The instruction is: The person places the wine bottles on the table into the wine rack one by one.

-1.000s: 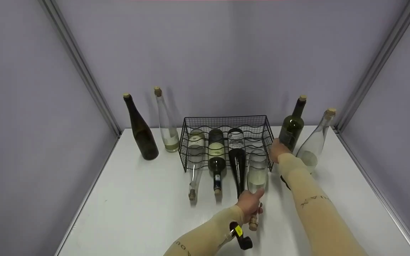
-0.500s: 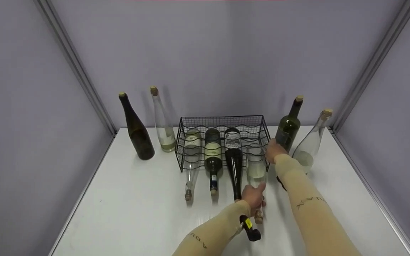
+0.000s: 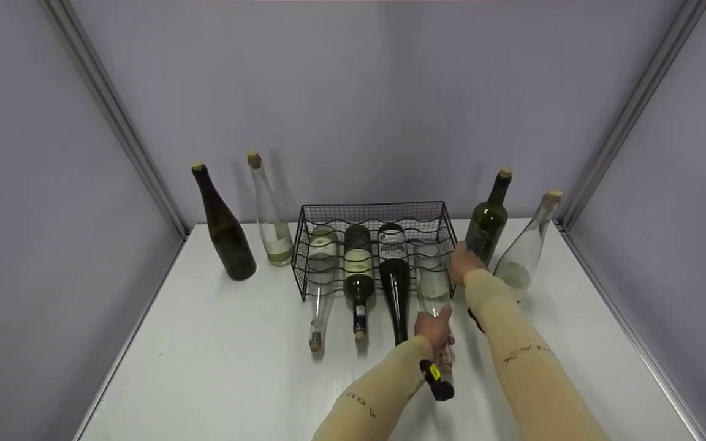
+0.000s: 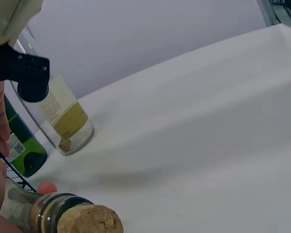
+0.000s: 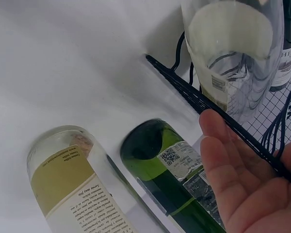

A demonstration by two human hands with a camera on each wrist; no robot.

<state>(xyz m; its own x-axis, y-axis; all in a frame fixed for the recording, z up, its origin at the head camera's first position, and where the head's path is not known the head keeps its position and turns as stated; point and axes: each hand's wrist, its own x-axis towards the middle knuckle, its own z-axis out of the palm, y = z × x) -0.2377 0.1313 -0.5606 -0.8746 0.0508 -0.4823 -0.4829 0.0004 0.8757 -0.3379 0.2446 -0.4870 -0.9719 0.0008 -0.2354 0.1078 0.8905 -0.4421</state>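
A clear glass bottle [image 3: 432, 288] lies in the rightmost slot of a black wire rack [image 3: 372, 203], its corked neck toward the front. My left hand [image 3: 434, 329] grips that neck; the cork [image 4: 89, 221] shows beyond the fingers in the left wrist view. My right hand [image 3: 464, 263] is at the rack's right side, fairly straight fingers [image 5: 218, 160] against the wire edge in the right wrist view. Just past it stand a green bottle [image 3: 489, 220] and a clear bottle [image 3: 521, 257], both corked.
Three more bottles lie in the rack: a clear one [image 3: 322, 269], a green one [image 3: 359, 288] and a dark one [image 3: 394, 275]. Left of it stand a brown bottle [image 3: 227, 239] and a tall clear bottle [image 3: 273, 226]. Grey walls enclose the white table [image 3: 218, 367].
My left hand has pushed the clear bottle deeper into the rack, away from me. My right hand stays at the rack's side. The head view has shifted slightly.
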